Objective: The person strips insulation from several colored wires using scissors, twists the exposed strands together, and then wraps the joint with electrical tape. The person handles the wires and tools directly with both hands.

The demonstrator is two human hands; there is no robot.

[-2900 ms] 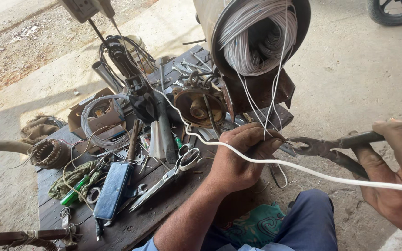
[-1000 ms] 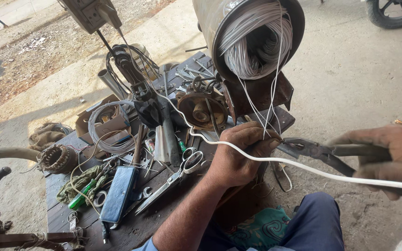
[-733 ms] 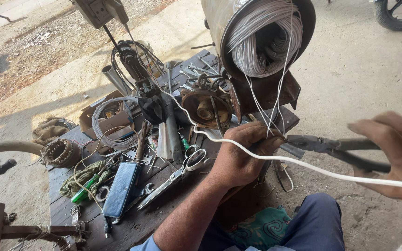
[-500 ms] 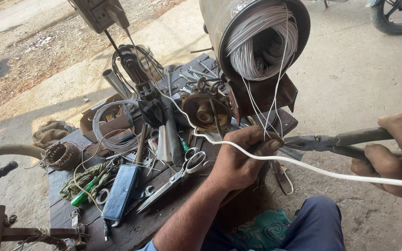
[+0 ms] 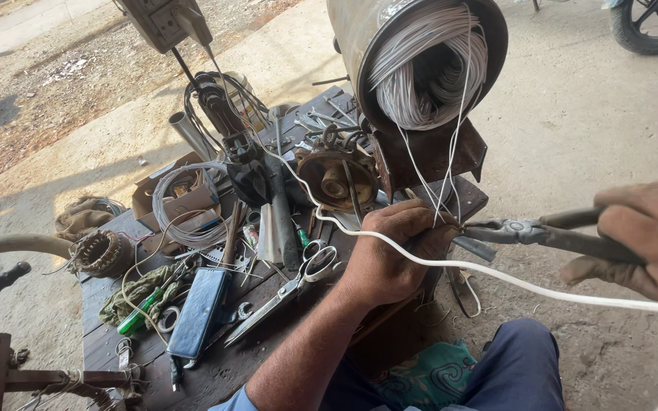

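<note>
My left hand (image 5: 390, 255) is closed on thin white wires that hang down from the winding (image 5: 428, 72) inside a large motor housing (image 5: 367, 38). In my right hand (image 5: 645, 240) are pliers (image 5: 519, 230), gripped by their handles, with the jaws meeting the thin wires at my left fingertips. A thicker white cable (image 5: 512, 283) runs across both hands, from the bench to the right edge of the view.
A dark wooden bench (image 5: 215, 365) carries scissors (image 5: 287, 285), a blue flat case (image 5: 198, 312), a green screwdriver (image 5: 140, 313), a wire coil (image 5: 184, 205), spanners and a motor end cover (image 5: 336, 179). A small stator (image 5: 100, 251) lies left. A motorcycle wheel (image 5: 649, 27) stands at top right.
My right hand has moved the pliers' jaws left, up to the thin wires at my left hand. My left hand has kept its grip on the wires.
</note>
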